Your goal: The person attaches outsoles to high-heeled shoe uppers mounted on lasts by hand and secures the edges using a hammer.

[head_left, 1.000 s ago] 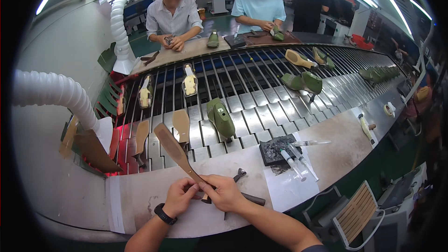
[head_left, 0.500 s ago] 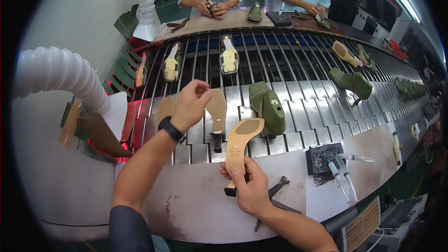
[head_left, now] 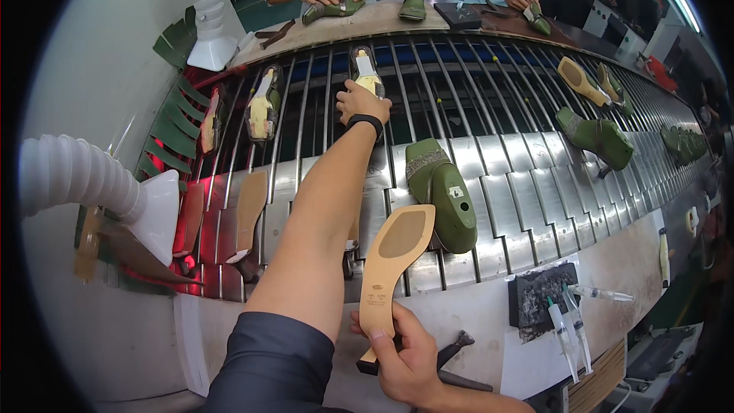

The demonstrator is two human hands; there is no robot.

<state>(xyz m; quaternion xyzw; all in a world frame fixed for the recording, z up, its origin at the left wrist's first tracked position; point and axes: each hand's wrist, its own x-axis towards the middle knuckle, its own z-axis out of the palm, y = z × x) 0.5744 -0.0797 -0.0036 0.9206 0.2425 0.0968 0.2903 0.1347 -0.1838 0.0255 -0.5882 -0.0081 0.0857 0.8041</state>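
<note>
My right hand (head_left: 407, 356), near the front edge of the bench, is closed around the lower end of a tan shoe sole (head_left: 382, 291) with a dark block heel. The sole's broad end points away from me. My left arm stretches far over the conveyor. There my left hand (head_left: 365, 107) has its fingers and thumb around the near end of a bottom-up shoe on a last (head_left: 367, 67), its underside pale yellow and white. A green shoe last (head_left: 451, 206) with a sparkly grey strap lies beside the held sole. Behind my left forearm, another tan sole is mostly hidden.
Another bottom-up shoe (head_left: 263, 111) and a tan sole (head_left: 249, 210) lie left on the slatted conveyor (head_left: 505, 191). A hammer (head_left: 456, 346), a black block (head_left: 535, 294) and syringes (head_left: 564, 336) rest on the bench. White hoses (head_left: 92, 176) hang left. Two people work opposite.
My left hand has reached forward from above the tan soles to the bottom-up shoe and closed on it. My right hand keeps the tan sole. A person opposite now holds a green shoe lower down.
</note>
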